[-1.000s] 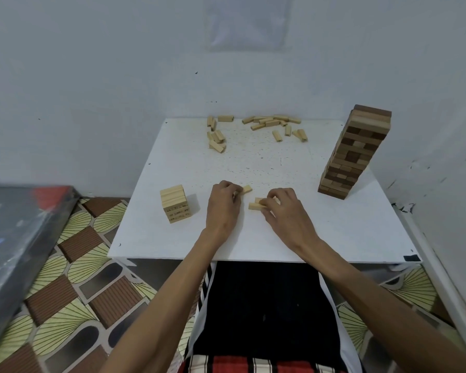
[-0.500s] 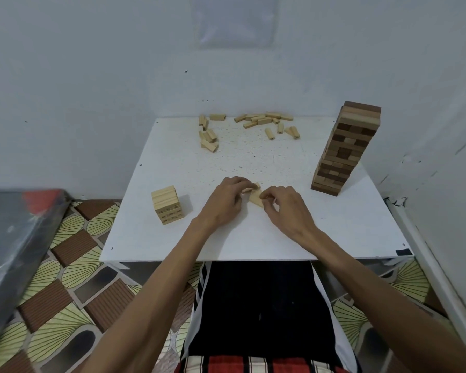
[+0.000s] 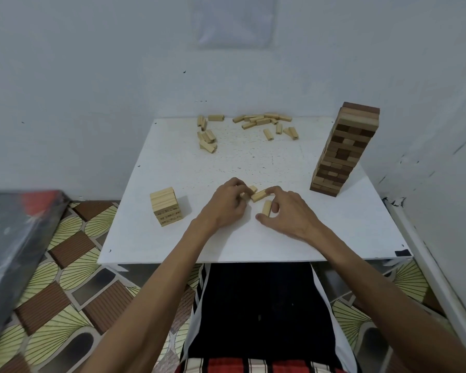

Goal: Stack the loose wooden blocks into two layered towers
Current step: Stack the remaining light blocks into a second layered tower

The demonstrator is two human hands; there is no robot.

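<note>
Head view: the likeliest slip, as I judge it, is a crooked layer. The three small blocks between the hands lie at different angles, and if they are lifted before being squared side by side, one may drop or land askew on the short tower. That tower stands near the left hand, on its outer side, so a careless swing of that wrist could knock it. The tall tower stands well apart on the right of the worktop and looks safe.

The left hand is curled, its fingertips pinching the far block, which is partly hidden. The right hand is half curled: one fingertip touches the end of the middle block, and the near block lies on the worktop between thumb and fingers. Whether it truly grips that one I cannot tell. The remaining loose blocks lie scattered along the far edge, well apart from both hands
</note>
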